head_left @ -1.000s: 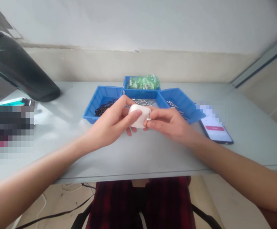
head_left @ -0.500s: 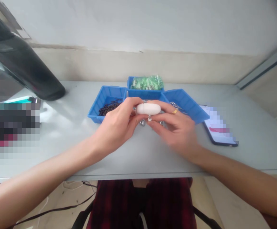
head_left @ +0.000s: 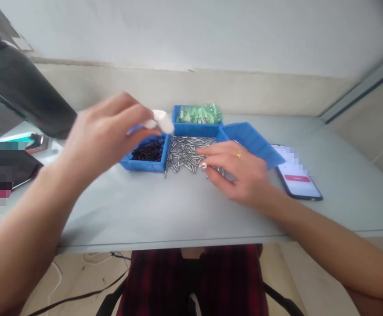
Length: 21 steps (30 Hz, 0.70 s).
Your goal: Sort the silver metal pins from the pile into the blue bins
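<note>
My left hand (head_left: pixel 102 131) is raised at left and blurred, its fingers closed on a white rounded case (head_left: pixel 163 121) above the tray of black screws. Over the right side of a pile of silver metal pins (head_left: pixel 186 151) is my right hand (head_left: pixel 239 171), with a yellow ring on one finger. Its thumb and fingertips pinch a small white piece (head_left: pixel 204 166), too small to make out its kind. The pins lie loose on the grey table between the trays. Dark screws (head_left: pixel 148 151) fill the bottom of the left blue tray (head_left: pixel 145 166).
Behind the pins stands a blue tray (head_left: pixel 196 130) holding a green plastic bag (head_left: pixel 200 114). Another blue tray (head_left: pixel 255 142) sits tilted at right, beside a phone (head_left: pixel 298 180). At far left a large dark cylinder (head_left: pixel 30 83) leans over the table (head_left: pixel 178 210).
My hands have come apart. The left one moved left and up with the white case; the right one stays nearly in place with the small white piece. The pins now show between them.
</note>
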Motion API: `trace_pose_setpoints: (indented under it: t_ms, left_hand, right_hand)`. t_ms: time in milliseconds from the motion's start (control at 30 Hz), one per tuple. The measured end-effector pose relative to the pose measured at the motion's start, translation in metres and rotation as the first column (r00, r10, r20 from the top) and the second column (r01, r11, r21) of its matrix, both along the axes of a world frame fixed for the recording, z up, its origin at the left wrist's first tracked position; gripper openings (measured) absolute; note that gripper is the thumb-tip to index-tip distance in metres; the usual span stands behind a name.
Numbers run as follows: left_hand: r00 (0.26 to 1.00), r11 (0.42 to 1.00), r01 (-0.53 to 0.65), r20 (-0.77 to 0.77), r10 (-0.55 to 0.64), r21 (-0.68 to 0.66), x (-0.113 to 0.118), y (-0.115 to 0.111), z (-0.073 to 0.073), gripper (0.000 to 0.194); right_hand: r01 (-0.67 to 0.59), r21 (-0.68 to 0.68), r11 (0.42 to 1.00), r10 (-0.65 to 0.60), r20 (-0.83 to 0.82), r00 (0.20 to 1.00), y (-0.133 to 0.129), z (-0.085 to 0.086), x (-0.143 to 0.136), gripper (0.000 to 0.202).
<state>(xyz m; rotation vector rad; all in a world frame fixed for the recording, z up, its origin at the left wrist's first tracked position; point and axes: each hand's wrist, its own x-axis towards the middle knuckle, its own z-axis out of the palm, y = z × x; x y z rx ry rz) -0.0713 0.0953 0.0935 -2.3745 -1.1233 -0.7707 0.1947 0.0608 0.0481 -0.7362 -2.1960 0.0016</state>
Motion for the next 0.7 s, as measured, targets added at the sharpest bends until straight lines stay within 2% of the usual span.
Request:
trace_pose_setpoints:
  t_ms: [67,100,200,267,333,367,600,700]
  left_hand:
    - [0.966,0.965,-0.256,-0.061,0.253,-0.055,-0.018,0.005,0.007,0.033]
    - [0.937,0.936,-0.343,-0.088,0.337,-0.072,-0.025,0.007,0.009,0.036]
    - [0.866,0.861,-0.489,-0.191,0.461,-0.142,-0.041,0.013,0.011,0.036]
    - [0.797,0.776,-0.591,-0.309,0.519,-0.221,-0.046,0.018,0.011,0.036]
    - [0.729,0.688,-0.671,-0.418,0.543,-0.278,-0.047,0.022,0.01,0.037]
    - [0.706,0.661,-0.693,-0.457,0.542,-0.288,-0.046,0.024,0.01,0.037]
    - [0.645,0.616,-0.736,-0.568,0.511,-0.281,-0.041,0.024,0.005,0.051]
    - [0.601,0.565,-0.775,-0.606,0.521,-0.283,-0.043,0.024,0.001,0.057]
  right_hand:
    - [0.05,0.001,0.999,-0.05,0.03,0.998,0.005,0.003,0.003,0.016]
    - [0.088,-0.002,0.996,-0.088,0.044,0.995,0.008,0.004,0.005,0.017]
    - [0.23,-0.011,0.973,-0.228,0.075,0.971,0.02,0.004,0.013,0.017]
    - [0.322,-0.045,0.946,-0.315,0.117,0.942,0.03,0.004,0.02,0.018]
    - [0.396,-0.092,0.914,-0.375,0.183,0.909,0.038,0.003,0.026,0.019]
    - [0.417,-0.11,0.902,-0.388,0.215,0.896,0.041,0.003,0.028,0.02]
    - [0.404,-0.108,0.908,-0.353,0.318,0.88,0.044,-0.001,0.029,0.021]
    - [0.395,-0.117,0.911,-0.336,0.346,0.876,0.041,-0.001,0.027,0.02]
